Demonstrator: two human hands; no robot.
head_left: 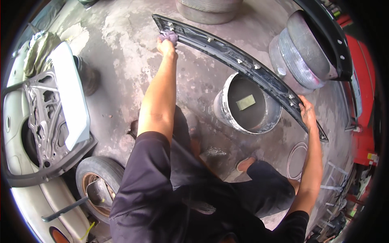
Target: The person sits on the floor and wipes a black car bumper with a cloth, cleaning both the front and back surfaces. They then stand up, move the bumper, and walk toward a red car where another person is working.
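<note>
A long, dark car trim strip (227, 52) with pale clips along its face slants from upper left to right in front of me. Near its far left end, my left hand (166, 47) is closed on a crumpled purplish-grey cloth (169, 37) that touches the strip. My right hand (308, 113) grips the strip close to its lower right end. Beneath the strip's right half stands a white-rimmed bucket (222, 106) of dark grey liquid. In the liquid lies a pale yellow-green rectangular block (245, 102); whether it is a sponge I cannot tell.
Stacked tyres or drums (208, 11) stand ahead, and silvery rounded ones (293, 52) at the right beside a black bumper-like part (324, 36). On the left are a bare door frame (44, 117), a white panel (69, 93) and a rusty-rimmed wheel (99, 178). A hose loop (297, 158) lies right.
</note>
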